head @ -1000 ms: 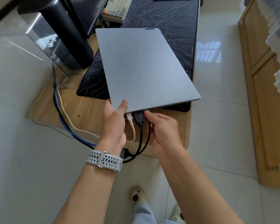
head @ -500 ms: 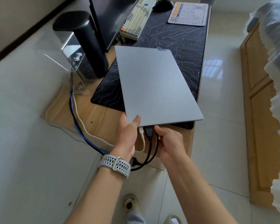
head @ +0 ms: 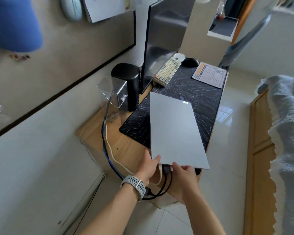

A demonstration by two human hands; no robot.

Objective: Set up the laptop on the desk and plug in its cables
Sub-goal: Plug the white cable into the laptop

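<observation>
While closed, one laptop (head: 175,131), three plugged cables (head: 166,182); left hand (head: 148,168) gripping it, right hand (head: 183,175) pinching it.

A: Item one, left forearm?
B: Bare, no sleeve. One wristwatch (head: 135,183) at the wrist: pale grey-white sport band, perforated with rows of small round holes, rounded edges, buckle or case part showing pale metal.
A: Item two, right forearm?
B: Bare, no sleeve, nothing worn at the wrist.
A: Rings, gloves?
B: None visible on either hand.

both arms forward — left hand (head: 147,168) gripping, right hand (head: 183,175) seemingly pinching.
</observation>
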